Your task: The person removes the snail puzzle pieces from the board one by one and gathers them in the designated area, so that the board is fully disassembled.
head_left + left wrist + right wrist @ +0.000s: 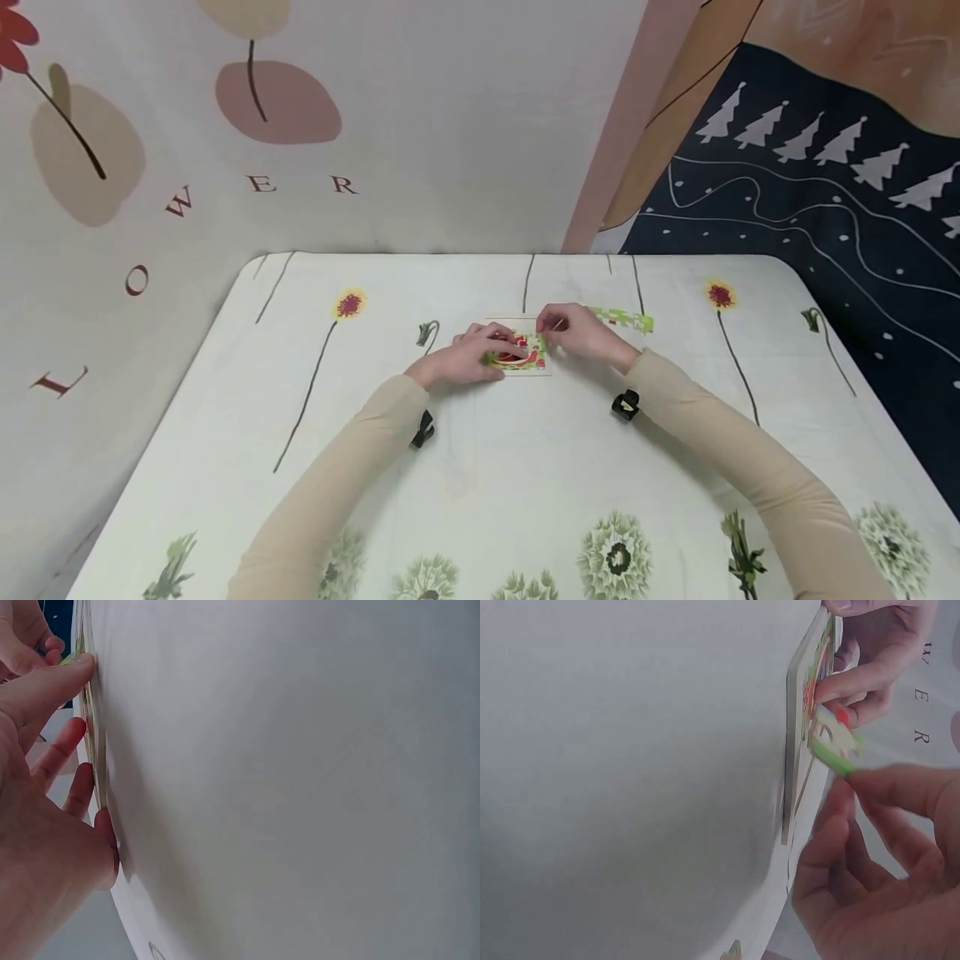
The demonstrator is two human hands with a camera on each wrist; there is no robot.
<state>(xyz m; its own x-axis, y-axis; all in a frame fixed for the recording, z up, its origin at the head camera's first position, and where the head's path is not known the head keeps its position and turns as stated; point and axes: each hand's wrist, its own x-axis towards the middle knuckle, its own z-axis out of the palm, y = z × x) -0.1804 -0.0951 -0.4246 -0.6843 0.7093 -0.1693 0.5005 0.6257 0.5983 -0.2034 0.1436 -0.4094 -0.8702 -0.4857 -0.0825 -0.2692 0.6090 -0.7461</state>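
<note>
A flat picture puzzle in a pale framed board (525, 372) lies on the table's far half, showing a green and red printed picture. My left hand (467, 355) rests on it with fingers spread, the fingertips touching the picture and the board's edge. Over the board's right side, my right hand (583, 332) pinches a puzzle piece (835, 742) between thumb and forefinger. In the right wrist view the piece is green-edged with a red spot, held tilted against the picture. The left wrist view catches the left hand (45, 787) along the board's thin edge.
Several joined or overlapping green puzzle pieces (630, 320) lie right of the board, partly behind the right hand. The table (510, 467) has a white cloth printed with flowers. A patterned wall hanging (450, 167) rises behind the far edge.
</note>
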